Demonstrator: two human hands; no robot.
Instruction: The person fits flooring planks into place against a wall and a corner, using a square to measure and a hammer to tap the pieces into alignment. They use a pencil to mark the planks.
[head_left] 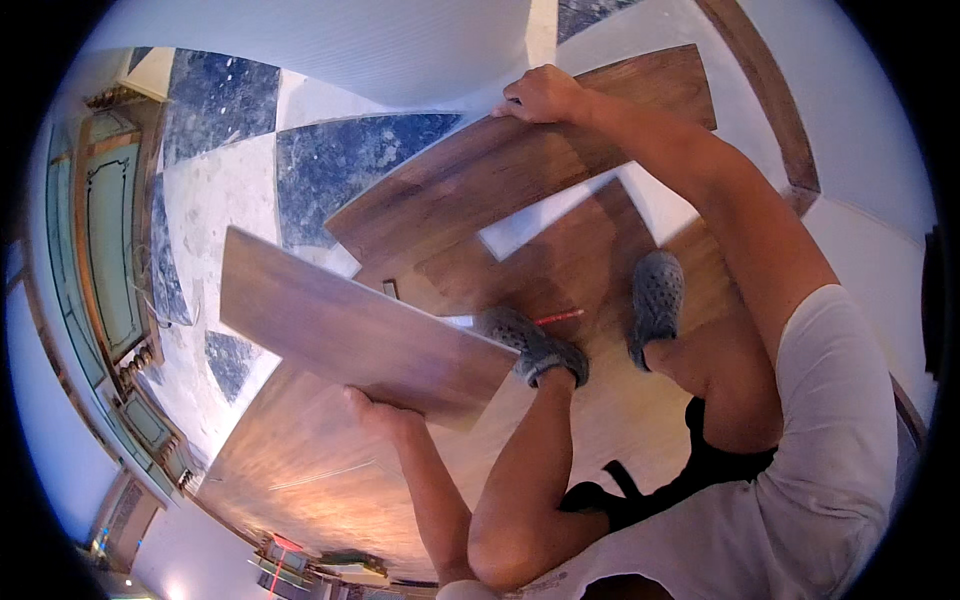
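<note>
My left hand grips the near edge of a short brown floor plank. That plank is tilted and raised above the floor, and most of the fingers are hidden behind it. Farther off, my right hand is closed over the far edge of a longer brown floor plank, with its fingertips curled at the rim. The longer plank slants across the floor, its right end beyond my forearm. Between it and my feet lies another dark plank.
My feet in grey clogs stand on the brown plank floor. A red pencil-like stick and a small block lie near them. Blue-and-white checkered floor extends ahead. Green panelled furniture stands left; a pale curved surface rises ahead.
</note>
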